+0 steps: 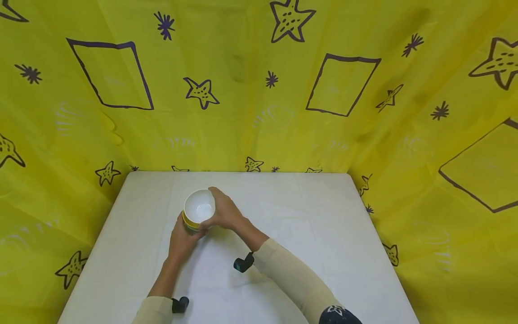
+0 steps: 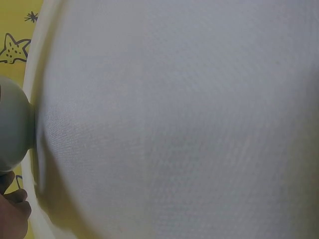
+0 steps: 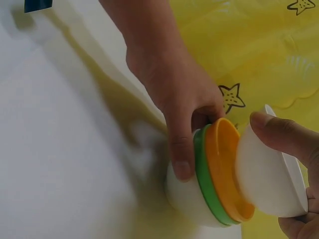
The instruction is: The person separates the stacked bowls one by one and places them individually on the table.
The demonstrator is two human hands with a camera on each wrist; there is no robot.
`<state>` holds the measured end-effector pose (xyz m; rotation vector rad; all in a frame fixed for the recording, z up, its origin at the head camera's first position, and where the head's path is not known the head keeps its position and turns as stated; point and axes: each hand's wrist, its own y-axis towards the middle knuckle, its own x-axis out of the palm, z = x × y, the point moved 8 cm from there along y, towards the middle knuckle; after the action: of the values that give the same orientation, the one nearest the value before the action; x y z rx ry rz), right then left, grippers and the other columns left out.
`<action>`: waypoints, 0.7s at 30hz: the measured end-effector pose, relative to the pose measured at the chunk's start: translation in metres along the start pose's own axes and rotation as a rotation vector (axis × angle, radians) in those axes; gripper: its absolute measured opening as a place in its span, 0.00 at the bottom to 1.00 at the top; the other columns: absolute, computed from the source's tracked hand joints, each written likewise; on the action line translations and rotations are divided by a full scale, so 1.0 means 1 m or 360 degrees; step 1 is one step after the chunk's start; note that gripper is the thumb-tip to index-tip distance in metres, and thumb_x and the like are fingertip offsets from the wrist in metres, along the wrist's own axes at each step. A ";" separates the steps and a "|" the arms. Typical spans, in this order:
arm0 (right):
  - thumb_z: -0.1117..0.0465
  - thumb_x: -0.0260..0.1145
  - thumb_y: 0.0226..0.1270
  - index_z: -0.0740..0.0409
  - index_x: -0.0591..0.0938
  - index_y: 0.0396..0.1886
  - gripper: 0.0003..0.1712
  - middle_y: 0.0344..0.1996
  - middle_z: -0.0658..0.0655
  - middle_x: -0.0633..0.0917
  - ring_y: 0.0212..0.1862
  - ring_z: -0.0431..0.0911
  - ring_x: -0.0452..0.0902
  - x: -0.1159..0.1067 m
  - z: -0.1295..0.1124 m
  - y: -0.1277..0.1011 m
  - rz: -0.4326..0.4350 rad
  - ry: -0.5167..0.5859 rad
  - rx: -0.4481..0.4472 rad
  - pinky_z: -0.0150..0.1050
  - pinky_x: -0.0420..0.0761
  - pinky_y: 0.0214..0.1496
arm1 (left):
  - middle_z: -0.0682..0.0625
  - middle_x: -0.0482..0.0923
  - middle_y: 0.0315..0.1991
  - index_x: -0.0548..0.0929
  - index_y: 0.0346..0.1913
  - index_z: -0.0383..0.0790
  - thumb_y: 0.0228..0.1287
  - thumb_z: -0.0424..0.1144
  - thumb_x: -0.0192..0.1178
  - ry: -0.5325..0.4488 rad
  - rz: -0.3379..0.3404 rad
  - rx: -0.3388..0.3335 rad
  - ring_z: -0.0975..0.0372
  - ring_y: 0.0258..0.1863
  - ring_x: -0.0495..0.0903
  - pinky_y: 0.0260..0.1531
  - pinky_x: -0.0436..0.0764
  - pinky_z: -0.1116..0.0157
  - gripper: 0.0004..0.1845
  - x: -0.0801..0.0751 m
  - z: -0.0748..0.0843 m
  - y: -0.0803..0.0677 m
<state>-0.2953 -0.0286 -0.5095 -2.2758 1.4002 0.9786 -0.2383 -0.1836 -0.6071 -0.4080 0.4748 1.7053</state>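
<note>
My left hand [image 1: 182,241] grips a small stack of nested bowls from the near left side. In the right wrist view its thumb lies along a lower white bowl [image 3: 185,200], with a green bowl [image 3: 208,186] and an orange bowl [image 3: 215,164] nested in it. My right hand [image 1: 227,212] holds another white bowl [image 1: 199,206] by its side, thumb near the rim. That bowl is tilted, its rounded base overlapping the orange bowl's mouth. At the left edge of the left wrist view, a pale bowl's base [image 2: 15,124] shows close to the tabletop, fingers beneath it.
A white cloth-covered table [image 1: 283,216] spreads under the hands. Yellow curtains [image 1: 243,126] printed with stars and frames hang behind it and along both sides. Dark wrist devices [image 1: 243,263] sit at both cuffs.
</note>
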 end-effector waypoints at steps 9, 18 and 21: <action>0.52 0.93 0.38 0.59 0.72 0.70 0.58 0.58 0.56 0.82 0.58 0.49 0.80 -0.017 0.008 -0.002 0.0076 0.0085 0.0004 0.38 0.82 0.58 | 0.30 0.67 0.74 0.57 0.80 0.29 0.53 0.36 0.82 -0.0013 -0.0020 0.0026 0.38 0.74 0.66 0.75 0.61 0.42 0.56 0.001 0.002 0.002; 0.55 0.93 0.37 0.58 0.74 0.69 0.57 0.59 0.55 0.83 0.58 0.49 0.80 -0.033 0.020 -0.006 0.0175 0.0179 0.0043 0.42 0.83 0.59 | 0.30 0.65 0.75 0.57 0.80 0.28 0.51 0.39 0.85 -0.0010 -0.0044 0.0030 0.39 0.75 0.64 0.76 0.60 0.42 0.59 0.001 0.001 0.003; 0.54 0.94 0.37 0.58 0.73 0.69 0.58 0.59 0.56 0.83 0.59 0.50 0.80 -0.037 0.025 -0.007 0.0211 0.0158 0.0070 0.43 0.83 0.59 | 0.30 0.64 0.75 0.56 0.80 0.28 0.52 0.40 0.85 0.0000 -0.0050 0.0019 0.39 0.75 0.63 0.77 0.59 0.42 0.59 0.001 0.000 0.003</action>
<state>-0.3099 0.0141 -0.5028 -2.2520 1.6153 0.8740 -0.2411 -0.1832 -0.6071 -0.4046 0.4763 1.6713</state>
